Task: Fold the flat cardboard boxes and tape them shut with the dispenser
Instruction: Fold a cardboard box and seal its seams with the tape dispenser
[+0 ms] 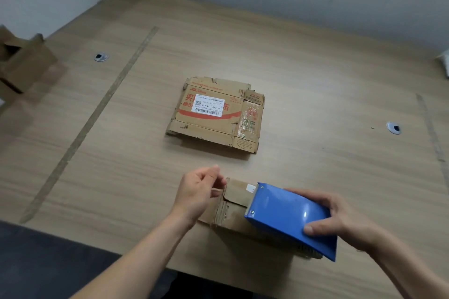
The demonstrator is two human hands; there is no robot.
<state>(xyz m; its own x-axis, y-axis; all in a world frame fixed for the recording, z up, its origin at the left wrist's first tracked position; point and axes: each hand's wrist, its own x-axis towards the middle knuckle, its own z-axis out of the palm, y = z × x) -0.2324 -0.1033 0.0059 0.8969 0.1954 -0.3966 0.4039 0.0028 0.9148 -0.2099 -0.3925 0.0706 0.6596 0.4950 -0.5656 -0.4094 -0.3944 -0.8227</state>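
A folded-up cardboard box [233,206] lies near the table's front edge. My right hand [340,221] grips a blue tape dispenser [289,218] that rests on the box's top, its toothed end pointing left. My left hand [199,192] is at the box's left end, fingers curled and pinching what looks like a strip of tape coming from the dispenser. A flat cardboard box [216,114] with red print and a white shipping label lies in the middle of the table.
The wooden table [315,94] has two round cable holes [100,56] [393,127]. An opened-up cardboard box [21,65] stands at the far left edge. A white wall runs along the back. The dark front edge is near my arms.
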